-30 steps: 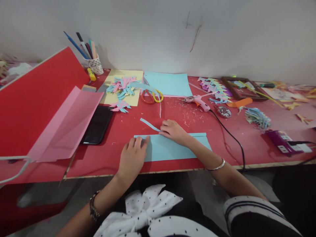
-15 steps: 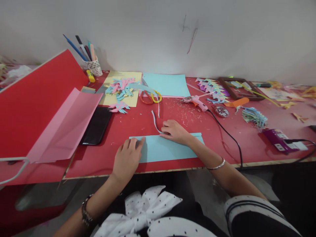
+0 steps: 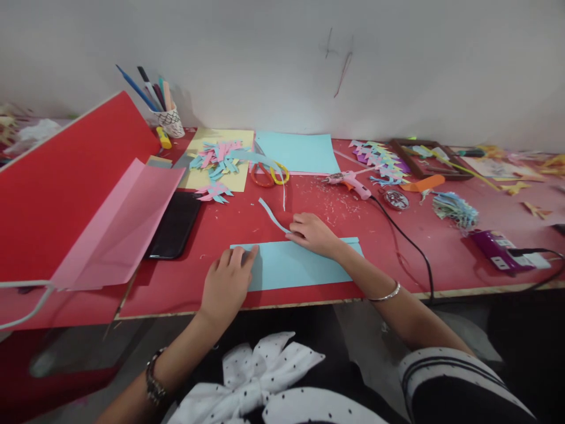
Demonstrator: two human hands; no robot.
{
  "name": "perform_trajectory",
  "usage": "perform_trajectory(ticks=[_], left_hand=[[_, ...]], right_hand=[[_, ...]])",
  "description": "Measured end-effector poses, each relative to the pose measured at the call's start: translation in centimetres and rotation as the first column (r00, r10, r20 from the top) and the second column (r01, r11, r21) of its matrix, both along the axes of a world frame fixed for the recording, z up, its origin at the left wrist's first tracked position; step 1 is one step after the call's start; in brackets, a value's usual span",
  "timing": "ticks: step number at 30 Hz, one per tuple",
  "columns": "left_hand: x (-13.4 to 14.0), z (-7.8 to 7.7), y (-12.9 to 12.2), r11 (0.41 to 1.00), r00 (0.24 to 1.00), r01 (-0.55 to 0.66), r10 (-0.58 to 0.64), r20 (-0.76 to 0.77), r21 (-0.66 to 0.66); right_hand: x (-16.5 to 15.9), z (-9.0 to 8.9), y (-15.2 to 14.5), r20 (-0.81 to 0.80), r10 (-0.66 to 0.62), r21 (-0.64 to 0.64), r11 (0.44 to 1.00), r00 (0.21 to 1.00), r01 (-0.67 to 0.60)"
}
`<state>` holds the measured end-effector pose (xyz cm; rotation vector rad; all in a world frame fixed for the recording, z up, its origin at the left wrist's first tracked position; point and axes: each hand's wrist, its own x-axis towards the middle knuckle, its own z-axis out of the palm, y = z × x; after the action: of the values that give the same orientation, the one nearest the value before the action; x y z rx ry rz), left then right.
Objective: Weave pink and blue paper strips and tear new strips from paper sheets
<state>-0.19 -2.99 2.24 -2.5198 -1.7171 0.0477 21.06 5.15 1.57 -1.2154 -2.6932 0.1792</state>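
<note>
Centrally, toward the lower middle of the frame, a light blue paper sheet (image 3: 286,268) lies on the red bench (image 3: 229,221), a narrow band running along its upper edge. Both hands are on it, apart from each other. The left hand (image 3: 228,277) rests over the sheet's left end, its thumb spread from the fingers and pointing to the upper edge. The right hand (image 3: 312,235) is at the middle of that edge, thumb and fingers closed on a thin blue strip (image 3: 270,213), whose free end stretches up and to the left.

At the left of the frame, pink sheets (image 3: 126,229) lean over a flat black object (image 3: 175,227). Above center-left, pink and blue paper cuttings (image 3: 220,158) sit on a pale yellow sheet (image 3: 236,181), beside scissors (image 3: 263,185) with red and yellow handles. Right of center lies a pink glue gun (image 3: 359,187); farther right, fringed paper (image 3: 457,209) is near a purple power strip (image 3: 494,250). A cup (image 3: 171,122) of pens stands in the upper left.
</note>
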Motion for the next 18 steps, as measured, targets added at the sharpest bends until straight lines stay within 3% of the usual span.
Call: perform_trajectory(ticks=[6,18], left_hand=[[-0.54,0.02,0.06,0.999,1.0,-0.012,0.011,-0.017,-0.03],[-0.78,0.04,0.04,0.999,1.0,-0.02,0.019,-0.018,-0.029]], right_hand=[[0.72,0.25,-0.62,-0.049,0.081,-0.025,0.996,0.996,-0.082],[0.97,-0.21,-0.3,-0.076,0.04,-0.024,0.999,0.996,-0.042]])
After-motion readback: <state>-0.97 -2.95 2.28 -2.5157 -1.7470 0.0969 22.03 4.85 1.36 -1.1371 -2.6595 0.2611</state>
